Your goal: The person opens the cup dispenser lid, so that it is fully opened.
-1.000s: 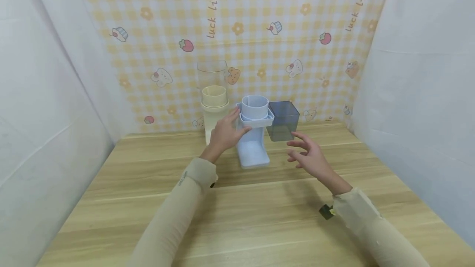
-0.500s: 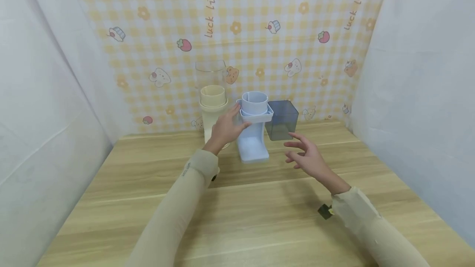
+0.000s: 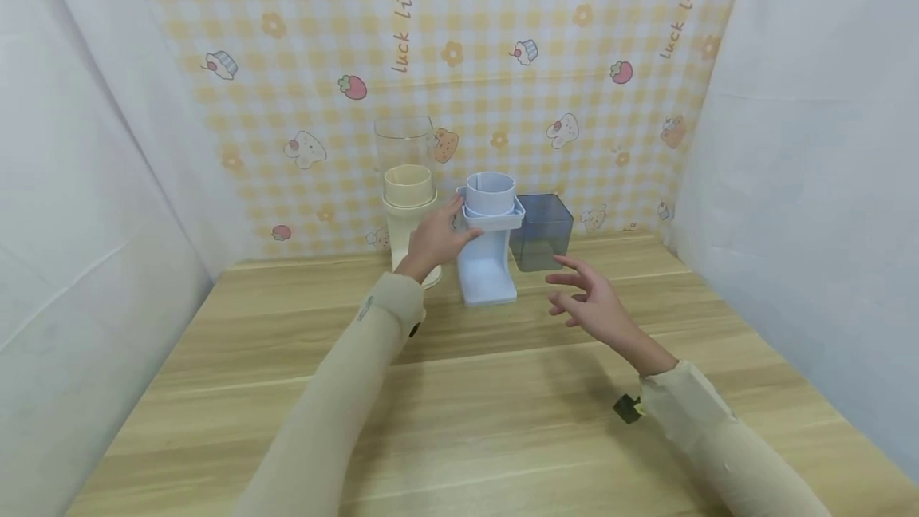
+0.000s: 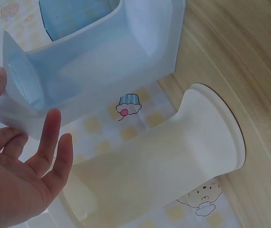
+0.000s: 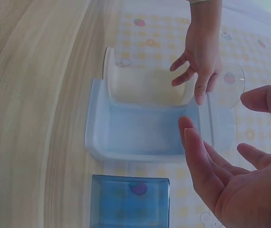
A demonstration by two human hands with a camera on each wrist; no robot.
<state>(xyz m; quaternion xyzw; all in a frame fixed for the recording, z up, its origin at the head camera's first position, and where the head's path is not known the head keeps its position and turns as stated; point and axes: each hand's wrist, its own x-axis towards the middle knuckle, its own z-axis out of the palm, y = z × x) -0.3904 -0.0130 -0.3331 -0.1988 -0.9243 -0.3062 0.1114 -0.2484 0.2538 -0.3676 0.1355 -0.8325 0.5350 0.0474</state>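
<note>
At back of wood-grain table (image 3: 459,429): pale-blue plastic stand w/ round top (image 3: 488,258), upper edge gripped by L hand (image 3: 434,239); cream plastic stand (image 3: 400,234) just beside; R hand (image 3: 592,301) open, fingers apart, nr translucent blue-grey box (image 3: 540,234).

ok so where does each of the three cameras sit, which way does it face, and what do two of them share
Head: worn on the head, looking forward and down at the wooden table; sleeves, the left grip and the right grip show.
Left wrist: on that wrist, looking past the left grip at the light-blue stand and cream stand.
Right wrist: on that wrist, looking past the right grip at both stands and the tinted box.
Shared: both wrist views show the left grip and both stands.
</note>
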